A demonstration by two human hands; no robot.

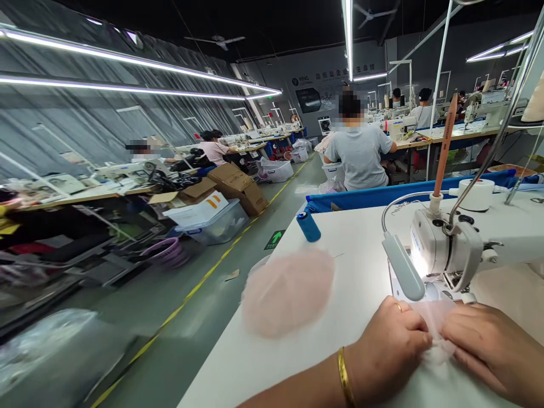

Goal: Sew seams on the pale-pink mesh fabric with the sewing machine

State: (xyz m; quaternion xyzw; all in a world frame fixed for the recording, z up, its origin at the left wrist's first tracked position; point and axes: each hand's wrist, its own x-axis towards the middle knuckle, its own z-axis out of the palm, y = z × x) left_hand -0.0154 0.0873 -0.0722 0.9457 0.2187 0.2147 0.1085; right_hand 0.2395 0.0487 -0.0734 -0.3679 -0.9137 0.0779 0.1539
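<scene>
Just in front of the sewing machine's needle area, my left hand [393, 340] pinches a piece of sheer pale pink fabric [434, 317]. My right hand [488, 343] grips the same fabric from the other side, fingers pressed together. The fabric's far edge lies near the presser foot of the white sewing machine [433, 241]; whether it is under the foot I cannot tell. A grey lamp arm [403, 269] hangs left of the needle, lighting the spot. Another sheer pink fabric piece [289, 292], rounded in shape, lies flat on the white table [238, 362] to the left.
A blue thread cone [309, 226] stands at the table's far left corner, and a white thread cone [476, 194] sits behind the machine. Blue cloth [408, 194] borders the back edge. A co-worker [359, 147] sits ahead. Boxes [238, 187] and a plastic bin [212, 224] line the aisle.
</scene>
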